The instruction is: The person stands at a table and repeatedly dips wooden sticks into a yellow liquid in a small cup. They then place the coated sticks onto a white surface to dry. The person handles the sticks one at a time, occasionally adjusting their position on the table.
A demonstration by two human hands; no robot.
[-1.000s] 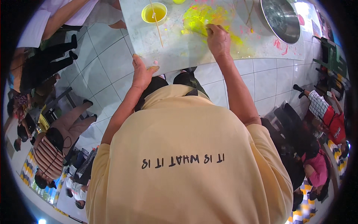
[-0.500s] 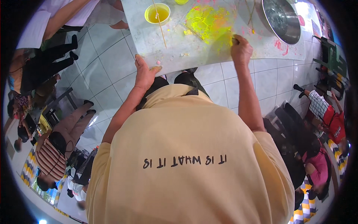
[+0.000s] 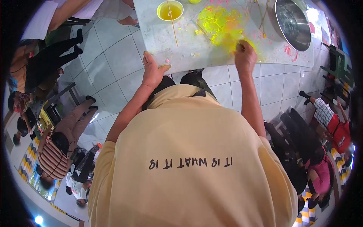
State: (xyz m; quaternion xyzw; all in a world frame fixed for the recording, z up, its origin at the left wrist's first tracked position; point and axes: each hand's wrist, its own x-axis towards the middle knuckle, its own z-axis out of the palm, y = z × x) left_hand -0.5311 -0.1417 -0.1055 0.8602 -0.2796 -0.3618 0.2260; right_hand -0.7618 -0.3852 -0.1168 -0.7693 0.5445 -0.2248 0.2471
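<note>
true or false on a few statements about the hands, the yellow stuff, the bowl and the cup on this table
1. The right hand presses on the yellow smear on the table. True.
2. The left hand holds the thin stick. False: it rests at the table's near edge; the stick leans in the yellow cup.
3. The metal bowl sits right of the smear. True.
4. The cup holds pink liquid. False: it is yellow.
5. Pink stains mark the table near the bowl. True.
</note>
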